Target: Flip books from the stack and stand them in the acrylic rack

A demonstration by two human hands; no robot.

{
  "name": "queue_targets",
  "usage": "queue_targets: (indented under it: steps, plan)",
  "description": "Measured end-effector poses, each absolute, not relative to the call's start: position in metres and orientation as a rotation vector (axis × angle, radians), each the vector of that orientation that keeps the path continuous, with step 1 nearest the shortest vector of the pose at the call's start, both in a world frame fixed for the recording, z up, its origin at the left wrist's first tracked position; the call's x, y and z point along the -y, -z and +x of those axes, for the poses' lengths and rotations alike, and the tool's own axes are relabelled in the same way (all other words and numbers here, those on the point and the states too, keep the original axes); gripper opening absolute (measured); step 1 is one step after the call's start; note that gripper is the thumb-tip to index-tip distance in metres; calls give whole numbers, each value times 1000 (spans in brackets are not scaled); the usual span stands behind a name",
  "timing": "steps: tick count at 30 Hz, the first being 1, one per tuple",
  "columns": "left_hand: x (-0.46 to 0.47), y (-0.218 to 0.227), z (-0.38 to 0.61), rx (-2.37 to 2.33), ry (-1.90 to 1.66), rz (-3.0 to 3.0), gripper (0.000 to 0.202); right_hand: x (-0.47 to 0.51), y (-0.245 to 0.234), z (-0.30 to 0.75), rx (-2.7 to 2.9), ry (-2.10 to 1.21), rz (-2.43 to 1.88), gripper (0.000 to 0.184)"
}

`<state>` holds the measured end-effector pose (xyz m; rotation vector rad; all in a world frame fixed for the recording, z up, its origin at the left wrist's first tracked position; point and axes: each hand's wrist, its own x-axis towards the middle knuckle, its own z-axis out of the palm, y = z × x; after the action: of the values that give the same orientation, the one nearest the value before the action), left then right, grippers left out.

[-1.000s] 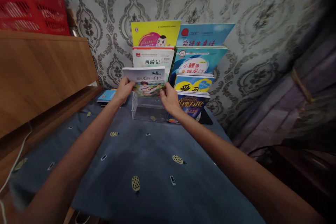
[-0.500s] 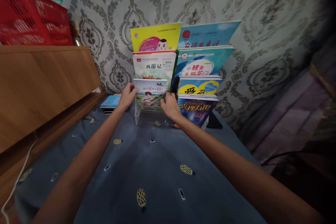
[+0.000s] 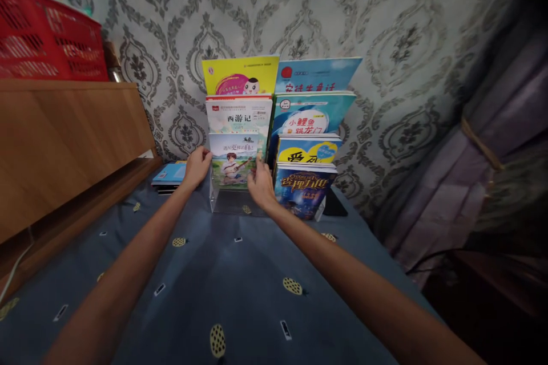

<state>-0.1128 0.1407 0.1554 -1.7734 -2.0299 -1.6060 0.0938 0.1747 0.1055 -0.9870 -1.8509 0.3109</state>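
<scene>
A small book [image 3: 233,165] with a cartoon guitar player on its cover stands in the front left tier of a clear acrylic rack [image 3: 226,202]. My left hand [image 3: 197,166] is closed on its left edge, thumb towards the cover. At its right edge, my right hand [image 3: 261,182] grips the lower side, some fingers hidden behind. Directly behind rises a white-covered book [image 3: 240,111], and behind that a taller yellow book [image 3: 240,74]. To the right, a dark blue book [image 3: 303,188] fronts another row, next to my right hand.
Behind the dark blue book stand a yellow-and-blue book [image 3: 308,149], a teal book [image 3: 317,114] and a light blue book [image 3: 321,74]. A short book stack [image 3: 169,174] lies left of the rack. A wooden cabinet [image 3: 72,148] carries a red basket [image 3: 51,40]. A curtain [image 3: 462,182] hangs right.
The view has shifted, so the rack appears further left. The small book shows more of its cover and sits slightly higher against the white book. Both hands stay at its sides.
</scene>
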Motion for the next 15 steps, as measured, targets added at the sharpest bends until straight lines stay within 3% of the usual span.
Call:
queue_targets:
  steps: [8,15]
  plan:
    - [-140,-156,-111,2107,1456,-1753,33,-179,-99,96,1810,-331,-936,57]
    - [-146,-158,-115,2150,1464,-1784,37,-178,-101,96,1794,-359,-949,59]
